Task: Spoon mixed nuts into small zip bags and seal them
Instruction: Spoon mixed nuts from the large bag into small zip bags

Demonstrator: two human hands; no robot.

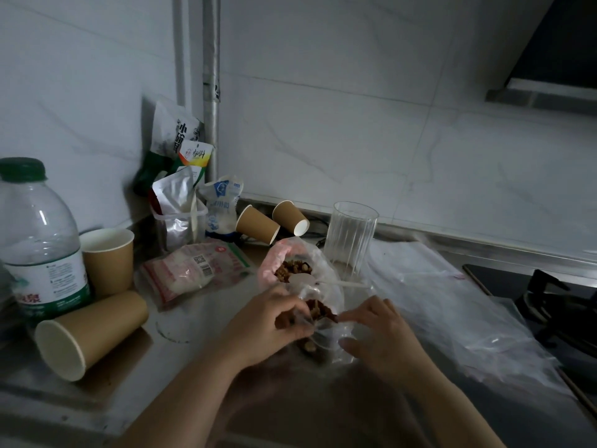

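Small zip bag (pixel 326 331) of nuts, left hand (pixel 268 321) and right hand (pixel 381 334) fingers pinching its top

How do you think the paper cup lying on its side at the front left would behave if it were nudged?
The paper cup lies on its side on the counter, so it would probably roll, likely curving since it tapers. It looks empty and thin-walled, so it is probably light and would shift easily or dent if squeezed.

A water bottle (pixel 38 240), paper cups (pixel 108 260), perhaps seasoning packets (pixel 181 163), and a ribbed glass (pixel 350 240).
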